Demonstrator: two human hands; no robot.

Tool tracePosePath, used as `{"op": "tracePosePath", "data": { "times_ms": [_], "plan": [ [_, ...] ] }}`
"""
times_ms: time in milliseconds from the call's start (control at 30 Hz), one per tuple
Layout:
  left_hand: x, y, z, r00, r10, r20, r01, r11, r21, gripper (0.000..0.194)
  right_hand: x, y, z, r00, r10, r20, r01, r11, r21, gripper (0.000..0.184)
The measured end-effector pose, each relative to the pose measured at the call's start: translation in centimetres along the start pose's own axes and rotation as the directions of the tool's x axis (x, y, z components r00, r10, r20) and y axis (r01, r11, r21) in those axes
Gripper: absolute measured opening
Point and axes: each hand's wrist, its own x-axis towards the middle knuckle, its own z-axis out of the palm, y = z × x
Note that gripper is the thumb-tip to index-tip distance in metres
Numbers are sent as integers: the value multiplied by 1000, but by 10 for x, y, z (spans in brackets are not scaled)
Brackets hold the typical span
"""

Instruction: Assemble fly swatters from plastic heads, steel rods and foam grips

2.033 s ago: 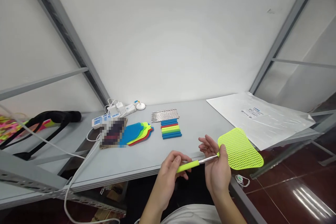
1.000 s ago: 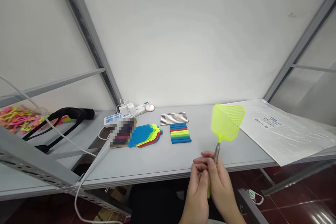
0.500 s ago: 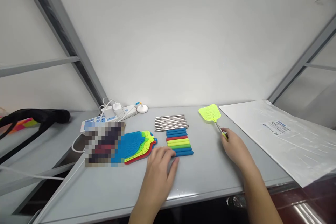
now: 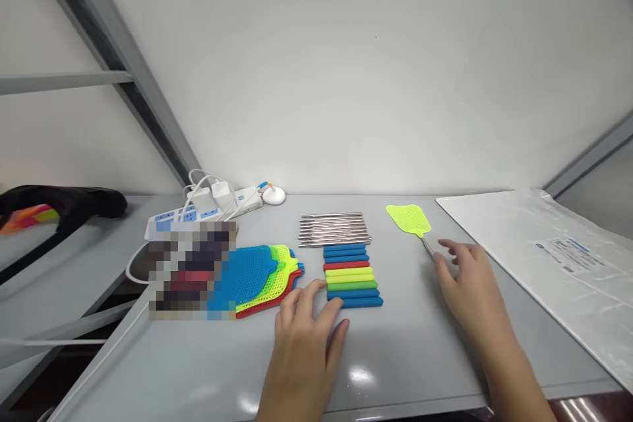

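A yellow-green fly swatter (image 4: 409, 219) lies flat on the grey table (image 4: 410, 343), its metal shaft running toward my right hand (image 4: 465, 280). That hand hovers open just over the shaft's near end, fingers spread, holding nothing. My left hand (image 4: 306, 333) rests flat and open on the table, fingertips next to a stack of coloured swatter heads (image 4: 264, 270) and a row of coloured foam handle grips (image 4: 351, 275). Behind the grips lies a row of metal rods (image 4: 333, 229).
A white power strip (image 4: 208, 208) with plugs and cables sits at the back left, beside a blurred rectangular item (image 4: 190, 270). A large clear plastic bag (image 4: 554, 257) covers the table's right side. A black bag strap (image 4: 64, 201) lies on the left shelf.
My right hand let go of the swatter, which now lies on the table, and its fingers spread. My left hand stayed flat by the grips. The view moved closer.
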Motion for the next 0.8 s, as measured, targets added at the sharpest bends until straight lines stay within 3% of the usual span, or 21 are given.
{"op": "tracePosePath", "data": {
  "times_ms": [100,167,233,367,533,667,800],
  "plan": [
    [-2,2,-4,1000,10,23,-9,1000,-17,22,11,-38,-4,972,-233,36,232,972,23,32],
    [-3,5,-6,1000,8,15,-7,999,-41,20,26,-72,1,898,-418,139,419,908,21,28],
    [-6,7,-8,1000,7,0,-7,997,-77,17,47,-108,16,794,-547,264,563,826,20,31],
    [-10,9,-9,1000,-23,-21,20,990,-141,13,96,-161,65,649,-637,416,673,736,75,28],
    [-14,8,-7,998,-69,1,68,987,-145,22,129,-180,111,487,-663,568,747,654,123,17],
    [-16,5,-1,999,-44,20,46,989,-138,23,134,-176,125,449,-657,606,758,639,131,20],
    [-16,1,6,998,-44,37,49,989,-142,23,136,-171,127,472,-646,601,742,658,125,15]
  ]
}}
